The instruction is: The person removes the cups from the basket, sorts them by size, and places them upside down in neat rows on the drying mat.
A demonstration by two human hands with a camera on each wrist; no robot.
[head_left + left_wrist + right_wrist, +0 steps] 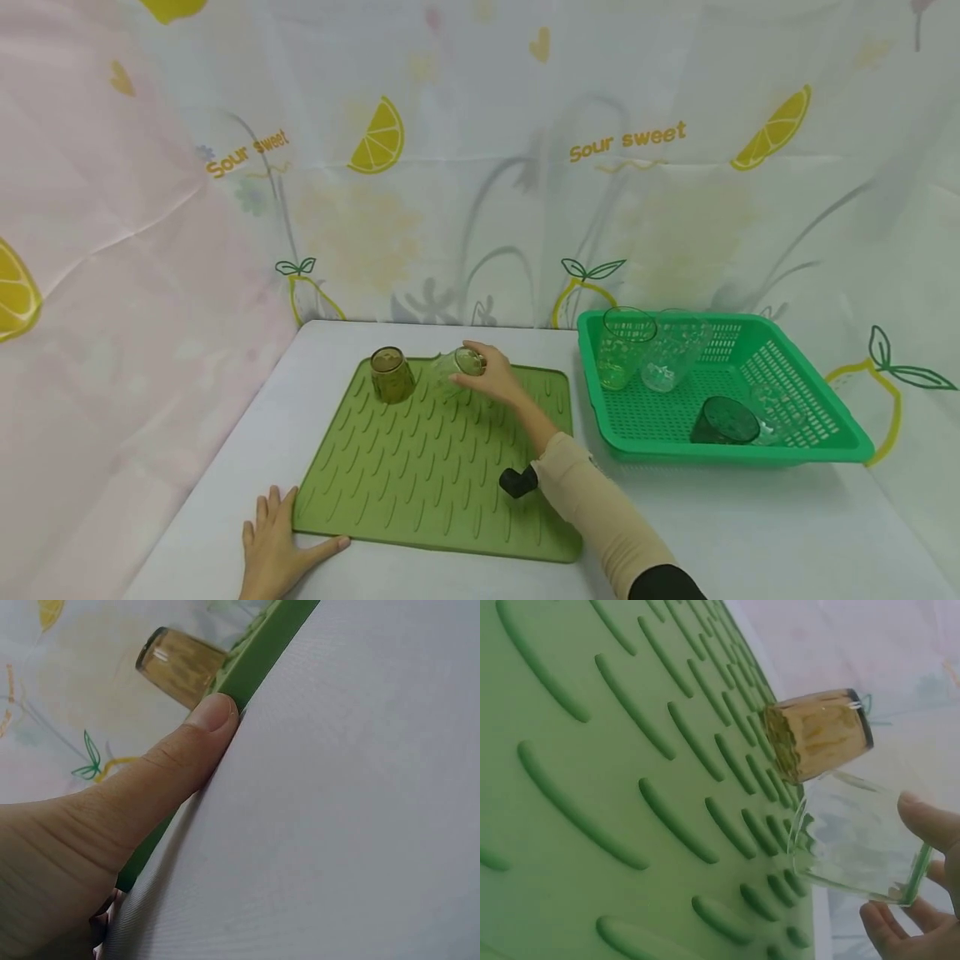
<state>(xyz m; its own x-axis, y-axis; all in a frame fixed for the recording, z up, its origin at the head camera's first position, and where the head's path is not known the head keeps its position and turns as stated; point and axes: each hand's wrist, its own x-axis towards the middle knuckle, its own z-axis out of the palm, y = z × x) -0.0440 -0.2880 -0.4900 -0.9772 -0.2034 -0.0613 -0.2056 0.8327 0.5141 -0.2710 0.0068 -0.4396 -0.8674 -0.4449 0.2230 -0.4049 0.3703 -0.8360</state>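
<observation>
My right hand [491,375] grips a clear glass [859,836] by its base, mouth turned downward and slightly tilted, at the back of the green drying mat [435,467]. Whether its rim touches the mat I cannot tell. Just left of it an amber glass [392,375] stands upside down on the mat. My left hand [273,546] rests at the mat's front left corner with its fingers spread. In the left wrist view the thumb [169,761] lies along the mat's edge.
A green plastic basket [738,452] stands at the right of the white table [757,533]. In it are a tall yellow-green glass [622,350], a tall clear glass [667,354], a dark green glass [723,421] and another clear glass [776,412]. A lemon-printed cloth hangs behind.
</observation>
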